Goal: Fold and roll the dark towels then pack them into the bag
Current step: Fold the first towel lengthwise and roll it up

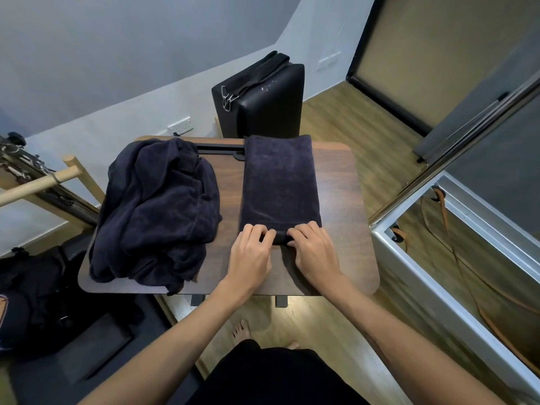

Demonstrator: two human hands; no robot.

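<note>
A dark navy towel (pixel 279 182) lies folded into a long strip on the right half of the wooden table (pixel 344 200), running away from me. Its near end is curled into a small roll. My left hand (pixel 251 252) and my right hand (pixel 314 252) sit side by side on that roll, fingers curled over it. A heap of unfolded dark towels (pixel 157 209) covers the left half of the table. A black bag (pixel 32 299) sits on the floor at the lower left, partly out of view.
A black padded case with a strap (pixel 260 100) stands upright behind the table. A wooden rack (pixel 43 182) is at the left. A metal-framed apparatus with a pole and straps (pixel 438 229) fills the right. My bare feet (pixel 242 328) stand on the wood floor.
</note>
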